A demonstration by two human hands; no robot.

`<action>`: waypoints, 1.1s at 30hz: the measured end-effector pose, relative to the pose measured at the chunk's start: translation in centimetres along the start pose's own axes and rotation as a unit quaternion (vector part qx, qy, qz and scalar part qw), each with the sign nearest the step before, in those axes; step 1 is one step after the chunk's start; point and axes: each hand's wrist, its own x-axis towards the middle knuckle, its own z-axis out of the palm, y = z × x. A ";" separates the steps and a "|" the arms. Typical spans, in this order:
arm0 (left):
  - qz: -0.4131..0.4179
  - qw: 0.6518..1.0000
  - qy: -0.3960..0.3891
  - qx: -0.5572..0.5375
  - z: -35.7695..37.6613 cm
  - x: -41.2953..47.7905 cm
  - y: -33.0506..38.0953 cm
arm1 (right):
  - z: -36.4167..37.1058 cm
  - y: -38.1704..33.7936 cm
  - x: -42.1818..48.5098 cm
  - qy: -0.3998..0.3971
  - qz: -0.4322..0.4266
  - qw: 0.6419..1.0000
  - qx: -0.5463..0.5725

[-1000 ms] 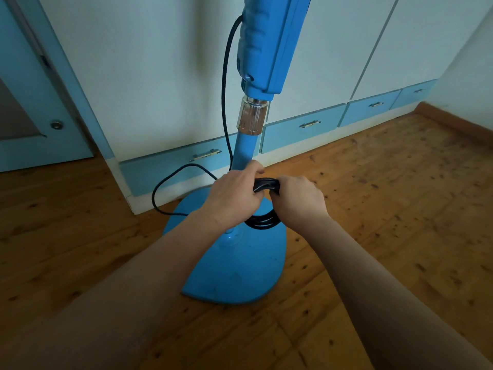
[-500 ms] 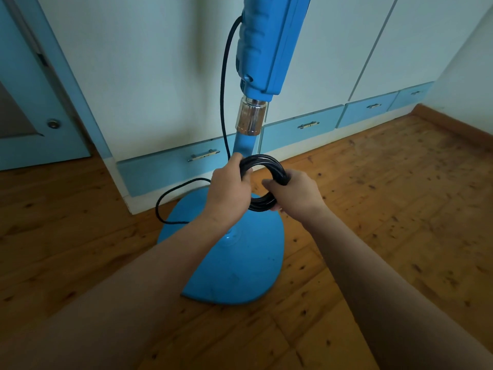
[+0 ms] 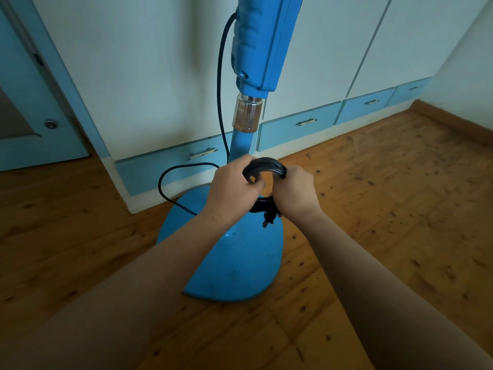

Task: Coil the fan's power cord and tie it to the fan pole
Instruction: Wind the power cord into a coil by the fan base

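Wooden floor (image 3: 386, 222) fills the head view, running back to a pale wall of cupboard doors with a row of blue drawers (image 3: 298, 124) along its foot. Every drawer is pushed shut, so what they hold cannot be seen. A blue door (image 3: 34, 134) stands at the far left. Close to the cupboards, the fan's rounded blue base (image 3: 234, 265) sits flat on the floor, and the blue fan pole (image 3: 241, 145) rises from it through a shiny collar (image 3: 248, 113) into the ribbed blue housing (image 3: 262, 41) at the top edge. The black power cord (image 3: 219, 89) drops from the housing beside the pole, swings out in a loose loop low over the floor to the left, and passes behind the left forearm. Its remaining length is gathered into a coil (image 3: 266, 166) held in front of the pole, above the base. Whether the coil touches the pole cannot be told. The left hand (image 3: 229, 190) grips the coil's left side, with its fingers curled round the strands. The right hand (image 3: 293, 193) clasps the right side in the same way. The plug (image 3: 268, 220) hangs from the lower part of the coil, between the two wrists.
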 end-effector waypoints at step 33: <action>-0.085 0.917 -0.204 -0.331 -0.7 0.1 -0.1 | -1.2 0.8 0.6 0.021 0.160 0.942 0.294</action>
